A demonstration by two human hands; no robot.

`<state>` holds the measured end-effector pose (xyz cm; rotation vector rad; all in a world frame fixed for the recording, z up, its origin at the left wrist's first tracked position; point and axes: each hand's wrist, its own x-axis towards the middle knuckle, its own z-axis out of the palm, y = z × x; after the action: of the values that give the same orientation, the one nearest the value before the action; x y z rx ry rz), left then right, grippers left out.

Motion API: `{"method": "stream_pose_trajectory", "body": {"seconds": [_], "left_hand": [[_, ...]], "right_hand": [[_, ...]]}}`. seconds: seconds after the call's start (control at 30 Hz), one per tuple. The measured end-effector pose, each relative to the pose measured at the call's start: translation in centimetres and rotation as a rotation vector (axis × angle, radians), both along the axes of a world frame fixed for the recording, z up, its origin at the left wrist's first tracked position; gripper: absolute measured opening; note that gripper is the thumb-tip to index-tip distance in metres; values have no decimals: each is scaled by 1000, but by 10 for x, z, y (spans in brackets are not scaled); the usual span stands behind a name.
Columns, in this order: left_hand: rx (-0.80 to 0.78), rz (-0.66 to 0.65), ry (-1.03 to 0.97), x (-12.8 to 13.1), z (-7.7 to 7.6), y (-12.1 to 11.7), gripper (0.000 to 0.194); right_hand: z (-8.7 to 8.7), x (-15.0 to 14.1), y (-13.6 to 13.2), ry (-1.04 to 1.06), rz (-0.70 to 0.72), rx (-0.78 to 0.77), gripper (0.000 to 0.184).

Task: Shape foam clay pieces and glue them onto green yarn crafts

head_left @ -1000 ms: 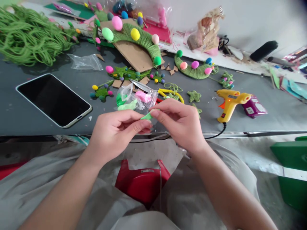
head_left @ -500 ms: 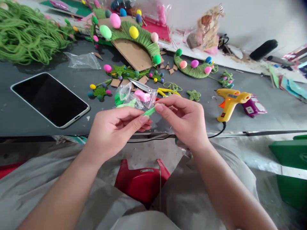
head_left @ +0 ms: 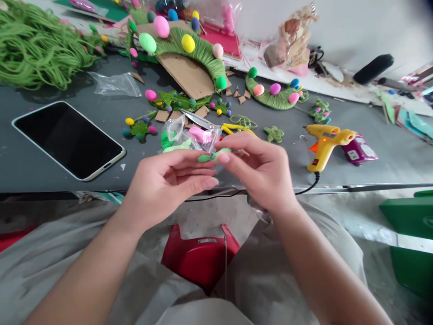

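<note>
Between thumb and fingers, my right hand [head_left: 259, 169] pinches a small bright-green piece of what looks like soft modelling clay [head_left: 204, 158]. My left hand [head_left: 169, 183] is beside it, fingers stretched out and thumb held apart below them. One end of the green piece rests at the left index fingertip. Just behind the hands lie clear plastic bags [head_left: 181, 128] with pink clay [head_left: 201, 134] and pale-green clay [head_left: 179, 146]. Scissors with yellow handles [head_left: 233, 128] lie behind them, partly covered by the bag.
A phone [head_left: 69, 140] lies at left, a yellow glue gun [head_left: 324, 142] at right with its cord over the table edge. Green yarn [head_left: 37, 45], yarn-wrapped wreath pieces [head_left: 192, 52] with coloured balls, and cardboard scraps [head_left: 163, 116] spread behind. A red stool [head_left: 199, 255] is below.
My left thumb has come off the green piece and moved down, away from the fingers. The piece now sits mostly in my right hand's pinch and looks folded or split in two.
</note>
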<state>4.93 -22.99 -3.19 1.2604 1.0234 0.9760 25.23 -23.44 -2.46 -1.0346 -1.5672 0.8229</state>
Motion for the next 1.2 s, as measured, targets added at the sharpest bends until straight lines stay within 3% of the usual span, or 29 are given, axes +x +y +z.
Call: {"method": "stream_pose_trajectory", "body": {"seconds": [0.1,0.27,0.43,0.63,0.73,0.87,1.03,1.2], "left_hand": [[84,-37,55,0,-4,0,30],[62,5,122,1,1,-2,12],[12,56,80,3,5,-2,18],[-69,-114,-87,-2,-5,-1,53],[-44,-162,-80,-1,-4,-2,42],[-47,-90,22,1,-2,-3,21],[-18,-6,44,0,-7,-2,18],[-87,35,-28,5,-1,-2,20]], "right_hand": [[-4,-8,-2,-92,72,50,20],[-6,-11,-2,-161,-15,120,8],[-9,-6,0,-71,-70,57,6],[-9,-9,0,-155,35,63,26],[-10,-10,-1,-220,5,116,21],[-12,-9,-2,-294,-24,194,15],[-12,-6,-4,-408,-24,260,22],[-10,-3,-4,-409,-16,415,18]]}}
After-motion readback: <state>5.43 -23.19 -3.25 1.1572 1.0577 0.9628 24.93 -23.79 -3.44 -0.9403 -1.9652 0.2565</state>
